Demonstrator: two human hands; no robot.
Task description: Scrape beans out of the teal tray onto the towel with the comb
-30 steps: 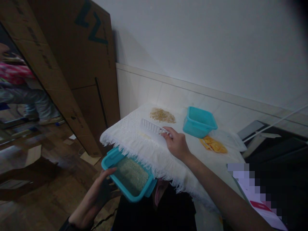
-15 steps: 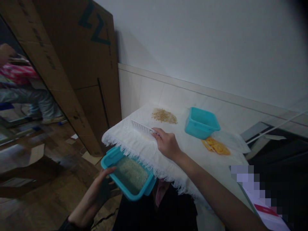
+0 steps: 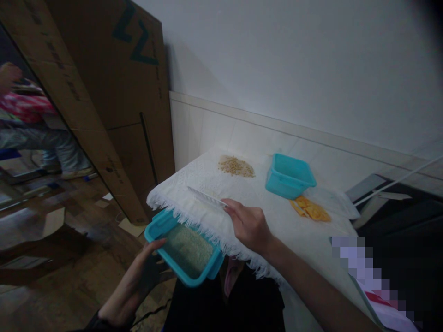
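Note:
My left hand (image 3: 147,267) grips the near left side of a turquoise plastic container (image 3: 194,282), its thumb over the rim. Pale grains that look like rice (image 3: 192,246) lie inside it. The container is held below the table's front edge, under the fringe of a white tablecloth (image 3: 204,170). Closed round one end of a white comb (image 3: 207,198) is my right hand (image 3: 251,226). The comb is low over the cloth, near the fringe; whether it touches the cloth is hard to tell.
A heap of tan beans or grains (image 3: 237,166) lies towards the back of the table. To its right stand a second turquoise container (image 3: 290,177) and a crumpled yellow cloth (image 3: 311,210). A large cardboard box (image 3: 114,92) rises at left; another person (image 3: 31,108) sits beyond it.
My right hand has drawn the comb towards me, closer to the fringed edge and the container. My left hand and the container have stayed almost still.

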